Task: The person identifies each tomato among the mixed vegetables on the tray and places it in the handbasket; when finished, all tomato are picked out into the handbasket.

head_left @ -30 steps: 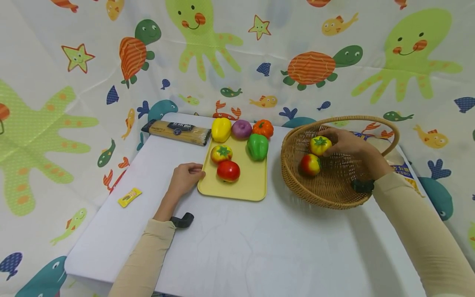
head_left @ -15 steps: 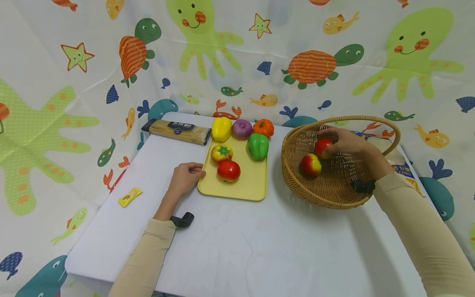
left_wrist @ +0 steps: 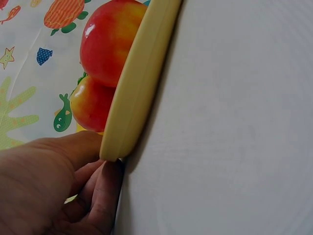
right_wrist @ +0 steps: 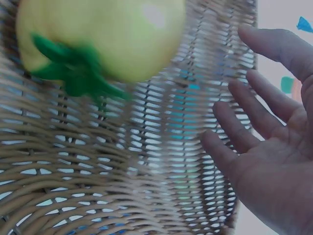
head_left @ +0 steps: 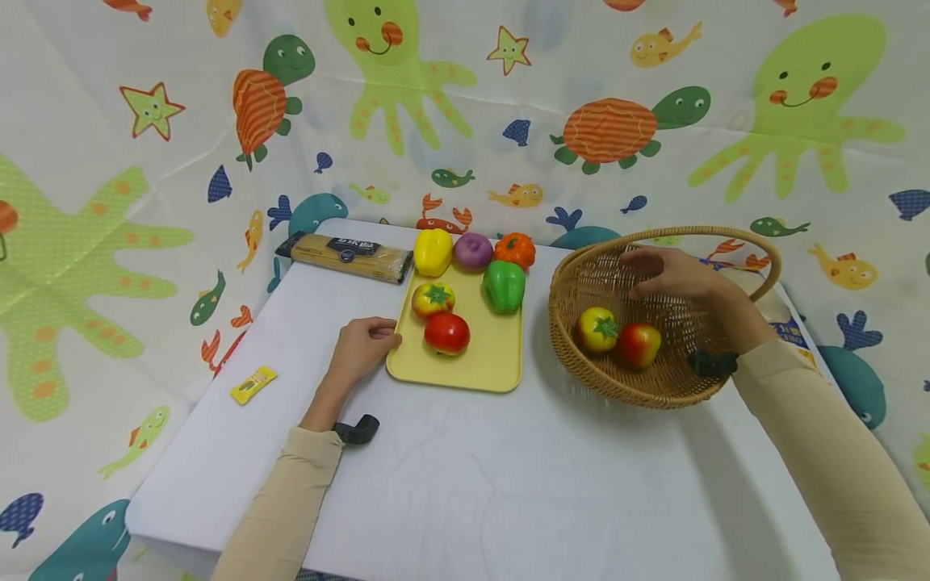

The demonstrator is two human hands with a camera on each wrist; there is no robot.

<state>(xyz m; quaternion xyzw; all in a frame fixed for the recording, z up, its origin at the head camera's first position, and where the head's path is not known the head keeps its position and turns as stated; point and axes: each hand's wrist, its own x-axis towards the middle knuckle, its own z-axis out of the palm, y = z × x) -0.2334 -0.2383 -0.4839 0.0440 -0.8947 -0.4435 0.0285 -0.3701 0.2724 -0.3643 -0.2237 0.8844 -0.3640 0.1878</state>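
Observation:
My left hand (head_left: 362, 352) pinches the left rim of a yellow tray (head_left: 465, 373); the left wrist view has the thumb and fingers at its edge. A yellow-and-red toy tomato (head_left: 433, 299) and a red toy tomato (head_left: 447, 334) lie on the tray. Over the wicker basket (head_left: 690, 383) my right hand (head_left: 676, 274) is held with fingers spread, nothing in them. Below it lie a yellow toy tomato with a green calyx (head_left: 596, 329) and a red-and-yellow round toy fruit (head_left: 639, 345). The yellow tomato (right_wrist: 105, 34) is close by in the right wrist view.
On the tray's back part are a yellow pepper (head_left: 433, 252), a purple onion (head_left: 473, 252), an orange pumpkin (head_left: 515, 252) and a green pepper (head_left: 504, 286). Spaghetti (head_left: 352, 257) lies at the back left, a small yellow packet (head_left: 253, 386) at left. The basket's handle (head_left: 774, 266) arches behind my right hand.
My right hand has let go of the yellow tomato in the basket, and its fingers have spread. The two toy fruits there have rolled to new spots. My left hand stays on the tray.

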